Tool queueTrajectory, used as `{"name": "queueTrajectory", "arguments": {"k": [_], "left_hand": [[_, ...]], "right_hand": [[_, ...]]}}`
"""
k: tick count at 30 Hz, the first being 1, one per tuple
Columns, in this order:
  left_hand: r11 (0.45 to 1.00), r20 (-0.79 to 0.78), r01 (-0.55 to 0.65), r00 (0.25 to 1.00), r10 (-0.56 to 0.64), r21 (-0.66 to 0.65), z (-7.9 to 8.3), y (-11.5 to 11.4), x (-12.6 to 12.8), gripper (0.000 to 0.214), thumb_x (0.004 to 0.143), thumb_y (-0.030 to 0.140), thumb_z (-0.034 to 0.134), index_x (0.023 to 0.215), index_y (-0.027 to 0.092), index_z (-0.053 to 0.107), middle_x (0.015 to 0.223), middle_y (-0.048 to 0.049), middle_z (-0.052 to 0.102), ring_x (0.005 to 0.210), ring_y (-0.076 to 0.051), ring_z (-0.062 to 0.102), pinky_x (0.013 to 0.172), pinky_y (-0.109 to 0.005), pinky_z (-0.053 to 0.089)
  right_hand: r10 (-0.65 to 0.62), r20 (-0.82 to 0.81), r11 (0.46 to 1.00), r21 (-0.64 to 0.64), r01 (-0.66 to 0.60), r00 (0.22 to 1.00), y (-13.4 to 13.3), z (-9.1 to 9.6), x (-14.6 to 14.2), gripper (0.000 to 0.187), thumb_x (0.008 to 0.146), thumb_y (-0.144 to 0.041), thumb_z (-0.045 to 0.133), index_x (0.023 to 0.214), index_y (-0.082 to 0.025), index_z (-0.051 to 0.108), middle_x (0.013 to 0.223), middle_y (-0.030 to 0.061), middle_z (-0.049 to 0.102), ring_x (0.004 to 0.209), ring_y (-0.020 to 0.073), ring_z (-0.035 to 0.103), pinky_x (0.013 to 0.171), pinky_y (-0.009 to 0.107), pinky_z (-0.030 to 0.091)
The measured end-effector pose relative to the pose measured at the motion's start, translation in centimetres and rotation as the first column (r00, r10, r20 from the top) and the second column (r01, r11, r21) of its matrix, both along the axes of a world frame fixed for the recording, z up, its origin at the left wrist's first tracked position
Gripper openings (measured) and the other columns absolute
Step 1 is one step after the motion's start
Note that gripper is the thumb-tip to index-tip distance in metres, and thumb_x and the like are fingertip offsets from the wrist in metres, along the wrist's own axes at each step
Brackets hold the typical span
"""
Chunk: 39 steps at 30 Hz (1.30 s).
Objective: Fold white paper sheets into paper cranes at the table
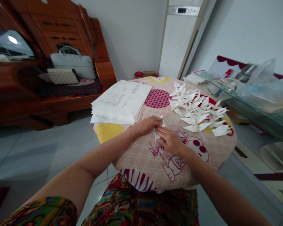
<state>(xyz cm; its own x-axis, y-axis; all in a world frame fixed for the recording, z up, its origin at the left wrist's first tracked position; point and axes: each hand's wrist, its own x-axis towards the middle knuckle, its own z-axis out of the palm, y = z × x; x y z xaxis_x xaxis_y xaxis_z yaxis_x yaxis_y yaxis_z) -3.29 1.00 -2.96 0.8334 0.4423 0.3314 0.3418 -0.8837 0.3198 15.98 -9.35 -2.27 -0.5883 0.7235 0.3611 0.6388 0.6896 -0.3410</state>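
Observation:
A small piece of folded white paper (156, 136) lies on the round, cloth-covered table (136, 150), mostly hidden under my fingers. My left hand (148, 125) grips its far part, and a pointed tip shows beyond the fingertips. From the right, my right hand (171, 142) presses the same paper with its fingers close together. Just past my right hand spreads a heap of folded white paper cranes (193, 106). Beyond my left hand is a thick stack of printed paper sheets (121, 100).
A glass-topped stand (254, 116) at the right holds a clear plastic bag (261, 81) and other items. At the left is a carved wooden bench (68, 105) with a grey handbag (73, 64) on it. A tall white appliance (178, 40) stands behind the table.

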Motion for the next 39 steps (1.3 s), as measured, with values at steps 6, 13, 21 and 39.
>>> {"name": "queueTrajectory", "arguments": {"k": [6, 13, 21, 39], "left_hand": [[0.999, -0.113, -0.018, 0.993, 0.023, 0.045, 0.7, -0.6, 0.5, 0.038, 0.095, 0.011, 0.049, 0.132, 0.013, 0.061, 0.139, -0.0153, 0.061, 0.129, -0.021, 0.057, 0.110, -0.035, 0.044], [0.997, -0.233, -0.017, 0.972, 0.034, 0.075, 1.3, -0.9, 1.0, 0.046, 0.095, 0.012, 0.049, 0.141, 0.014, 0.054, 0.146, -0.0128, 0.056, 0.130, -0.021, 0.053, 0.110, -0.035, 0.041], [0.981, -0.267, -0.114, 0.951, 0.154, 0.157, 1.7, -1.7, 2.2, 0.037, 0.097, 0.013, 0.046, 0.133, 0.009, 0.057, 0.137, -0.0141, 0.062, 0.125, -0.022, 0.055, 0.106, -0.032, 0.043], [0.972, -0.329, -0.124, 0.926, 0.186, 0.201, 2.2, -0.5, 3.4, 0.031, 0.096, 0.012, 0.044, 0.121, 0.007, 0.062, 0.119, -0.0165, 0.067, 0.105, -0.024, 0.060, 0.099, -0.034, 0.044]], "right_hand": [[0.004, -0.011, 1.000, 0.002, -0.004, 1.000, 0.0, -0.3, 0.0, 0.042, 0.093, -0.025, 0.057, 0.133, -0.013, 0.064, 0.131, 0.0197, 0.066, 0.126, 0.0321, 0.059, 0.108, 0.054, 0.048], [0.003, -0.024, 0.999, -0.035, -0.004, 1.000, -0.1, -0.1, -0.1, 0.042, 0.094, -0.027, 0.055, 0.133, -0.012, 0.064, 0.127, 0.0188, 0.067, 0.126, 0.0323, 0.058, 0.109, 0.053, 0.047], [-0.004, -0.033, 1.000, -0.011, 0.003, 0.999, -0.1, -0.7, 0.0, 0.044, 0.095, -0.030, 0.055, 0.135, -0.015, 0.063, 0.134, 0.0180, 0.064, 0.129, 0.0335, 0.056, 0.110, 0.056, 0.045], [-0.034, 0.002, 0.999, 0.015, 0.034, 0.999, 0.0, -1.1, 0.0, 0.044, 0.094, -0.032, 0.055, 0.132, -0.011, 0.065, 0.134, 0.0203, 0.065, 0.129, 0.0329, 0.057, 0.111, 0.055, 0.045]]}}
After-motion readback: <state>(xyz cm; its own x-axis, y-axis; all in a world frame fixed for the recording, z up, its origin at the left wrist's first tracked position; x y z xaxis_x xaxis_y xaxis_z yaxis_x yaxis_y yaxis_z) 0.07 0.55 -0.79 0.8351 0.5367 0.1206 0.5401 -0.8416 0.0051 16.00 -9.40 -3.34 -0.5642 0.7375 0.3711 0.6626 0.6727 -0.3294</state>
